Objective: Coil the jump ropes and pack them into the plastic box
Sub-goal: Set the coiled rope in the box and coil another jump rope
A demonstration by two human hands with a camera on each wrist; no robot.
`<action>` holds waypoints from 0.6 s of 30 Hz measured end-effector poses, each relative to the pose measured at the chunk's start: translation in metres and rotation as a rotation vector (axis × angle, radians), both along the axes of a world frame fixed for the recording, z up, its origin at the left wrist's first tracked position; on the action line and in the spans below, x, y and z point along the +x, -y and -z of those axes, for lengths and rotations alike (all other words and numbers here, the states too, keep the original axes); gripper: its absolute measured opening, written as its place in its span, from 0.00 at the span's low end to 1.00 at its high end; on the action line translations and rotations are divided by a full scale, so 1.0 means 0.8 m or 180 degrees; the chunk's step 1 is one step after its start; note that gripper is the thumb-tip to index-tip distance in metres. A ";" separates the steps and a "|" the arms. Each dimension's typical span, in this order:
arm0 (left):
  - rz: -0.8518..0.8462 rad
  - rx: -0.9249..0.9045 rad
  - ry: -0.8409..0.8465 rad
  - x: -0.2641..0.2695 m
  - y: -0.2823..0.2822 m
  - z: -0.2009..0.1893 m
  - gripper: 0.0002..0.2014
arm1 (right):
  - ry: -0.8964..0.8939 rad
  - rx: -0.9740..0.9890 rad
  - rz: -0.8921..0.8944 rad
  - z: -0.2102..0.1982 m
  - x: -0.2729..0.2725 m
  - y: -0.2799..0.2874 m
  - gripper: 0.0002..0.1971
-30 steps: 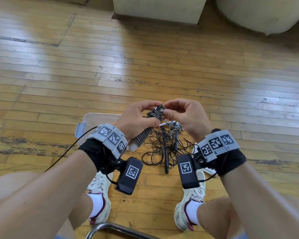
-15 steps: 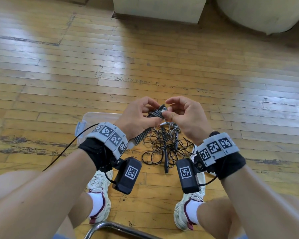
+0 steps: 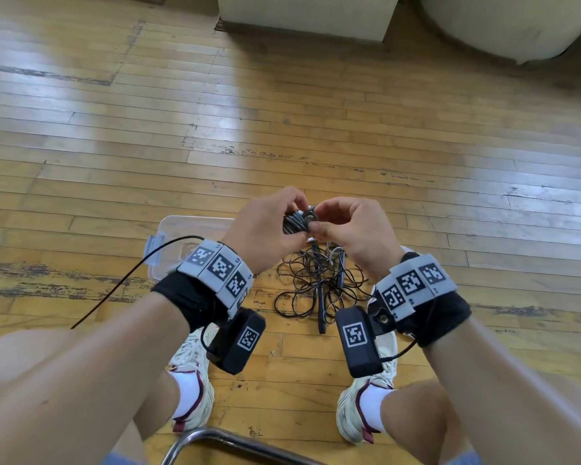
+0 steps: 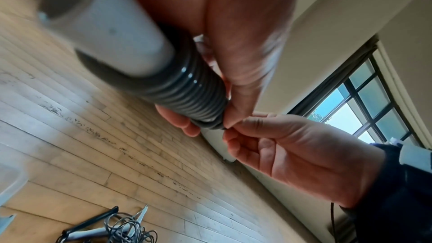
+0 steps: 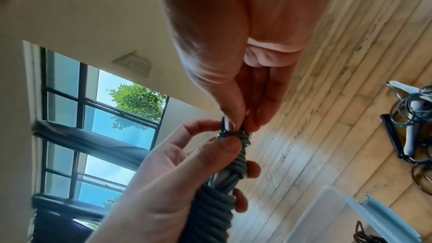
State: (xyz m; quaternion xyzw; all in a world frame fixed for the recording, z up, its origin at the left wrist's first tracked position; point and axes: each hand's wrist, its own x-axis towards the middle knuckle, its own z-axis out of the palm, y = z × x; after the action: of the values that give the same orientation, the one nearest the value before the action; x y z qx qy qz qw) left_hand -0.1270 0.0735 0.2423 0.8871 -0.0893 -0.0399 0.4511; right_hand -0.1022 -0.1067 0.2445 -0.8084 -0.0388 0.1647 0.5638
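Worn plank flooring (image 3: 316, 105) lies under the whole work area, with a window visible beyond the hands in both wrist views.

Item in hand: one jump rope (image 4: 196, 99), its grey cord wound in tight turns around its pale handles, held above the floor between my knees. I note my left hand (image 3: 265, 226) wrapped around the wound bundle, fingers curled on it. My right hand (image 3: 353, 229) pinches the cord at the bundle's top end, thumb and forefinger closed on it, beside a metal fitting there.

Step in hand, by my judgement: securing the free end of the cord so the winding holds. The next move calls for tucking that end under a turn without loosening the coils, then carrying the bundle left to the box.

Plastic box (image 3: 188, 229) stands on the floor just behind my left wrist, lid off; the right wrist view shows something dark inside it, too little to identify.

Remaining ropes (image 3: 319, 280) lie on the floor below the hands in a loose tangle, not yet coiled.
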 end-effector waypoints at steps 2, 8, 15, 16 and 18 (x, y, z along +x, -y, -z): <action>-0.0002 0.0054 0.0005 0.000 0.000 0.001 0.16 | 0.0058 -0.0032 0.0033 0.001 0.000 0.000 0.08; 0.0061 -0.0272 -0.0342 0.000 0.000 0.007 0.16 | 0.0150 0.0061 0.0184 0.003 -0.007 -0.003 0.07; -0.0090 -0.0847 -0.0582 -0.003 0.004 0.004 0.18 | -0.0197 0.0621 0.0682 0.001 -0.013 -0.004 0.04; -0.0094 -0.0860 -0.0574 -0.004 0.006 0.005 0.18 | -0.0241 0.0684 0.0752 0.001 -0.015 -0.005 0.03; -0.0095 -0.0824 -0.0509 -0.006 0.009 0.009 0.18 | -0.0295 0.0741 0.0868 0.002 -0.016 -0.005 0.04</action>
State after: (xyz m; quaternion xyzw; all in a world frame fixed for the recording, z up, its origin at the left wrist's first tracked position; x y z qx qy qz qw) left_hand -0.1317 0.0664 0.2350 0.8168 -0.0442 -0.0918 0.5678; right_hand -0.1147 -0.1024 0.2431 -0.7269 0.0784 0.1182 0.6719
